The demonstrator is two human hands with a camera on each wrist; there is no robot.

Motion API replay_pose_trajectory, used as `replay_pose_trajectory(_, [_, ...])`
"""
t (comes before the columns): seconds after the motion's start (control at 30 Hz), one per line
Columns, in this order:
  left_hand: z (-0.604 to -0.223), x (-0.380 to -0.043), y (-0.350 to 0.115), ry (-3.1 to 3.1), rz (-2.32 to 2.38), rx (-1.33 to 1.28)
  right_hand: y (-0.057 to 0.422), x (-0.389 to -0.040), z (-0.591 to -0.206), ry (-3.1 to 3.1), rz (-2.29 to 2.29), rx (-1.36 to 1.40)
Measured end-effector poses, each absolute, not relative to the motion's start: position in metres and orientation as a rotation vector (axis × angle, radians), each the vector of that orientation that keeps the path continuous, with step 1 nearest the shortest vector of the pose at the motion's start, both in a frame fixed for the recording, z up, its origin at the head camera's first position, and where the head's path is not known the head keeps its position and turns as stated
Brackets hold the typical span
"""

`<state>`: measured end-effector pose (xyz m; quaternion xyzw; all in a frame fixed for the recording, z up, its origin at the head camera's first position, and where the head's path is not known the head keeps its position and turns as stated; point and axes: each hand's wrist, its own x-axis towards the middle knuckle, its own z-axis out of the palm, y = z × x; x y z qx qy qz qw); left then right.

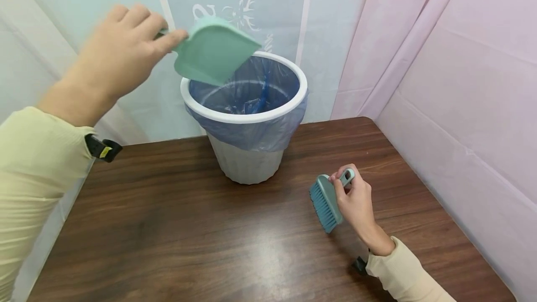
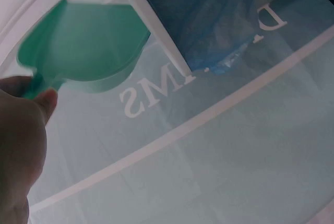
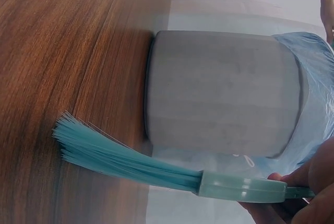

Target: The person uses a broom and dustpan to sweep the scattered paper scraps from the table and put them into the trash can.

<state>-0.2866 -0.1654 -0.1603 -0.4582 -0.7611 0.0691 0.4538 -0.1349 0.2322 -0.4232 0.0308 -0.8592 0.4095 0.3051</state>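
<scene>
A green dustpan [image 1: 218, 50] is gripped by its handle in my left hand [image 1: 130, 45], raised over the left part of the bin's rim and tilted toward the opening. The white bin [image 1: 251, 160] is lined with a translucent blue bag [image 1: 268, 129] folded over its rim. In the left wrist view, the dustpan [image 2: 88, 41] hangs beside the bin's edge. My right hand [image 1: 354, 197] pinches the handle of a small green hand brush [image 1: 326, 202] to the right of the bin. Its teal bristles [image 3: 115, 151] point down at the table in the right wrist view.
The bin stands on a dark brown wooden table [image 1: 189, 236], near its back edge. Pale blue and pink sheets [image 1: 461, 97] hang behind and to the right. A black strap [image 1: 102, 148] is on the left wrist.
</scene>
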Motion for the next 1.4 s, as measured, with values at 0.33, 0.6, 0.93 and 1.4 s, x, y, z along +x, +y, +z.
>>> replay_pose_trajectory(0.33, [-0.162,-0.286,-0.166,-1.827,0.202,-1.172,0.233,-0.135,-0.424,-2.271,1.075,0.079])
replay_pose_trajectory(0.6, [-0.162,-0.283,-0.164,-1.783,0.087,-1.119,0.233,-0.133,-0.422,-2.271,1.073,0.071])
replay_pose_trajectory(0.93, [-0.163,-0.280,-0.170,-1.846,0.029,-0.996,0.233,-0.133,-0.422,-2.273,1.088,0.054])
replay_pose_trajectory(1.4, [-0.159,-0.276,-0.202,-2.351,-0.178,-1.016,0.230,-0.132,-0.422,-2.265,1.106,0.064])
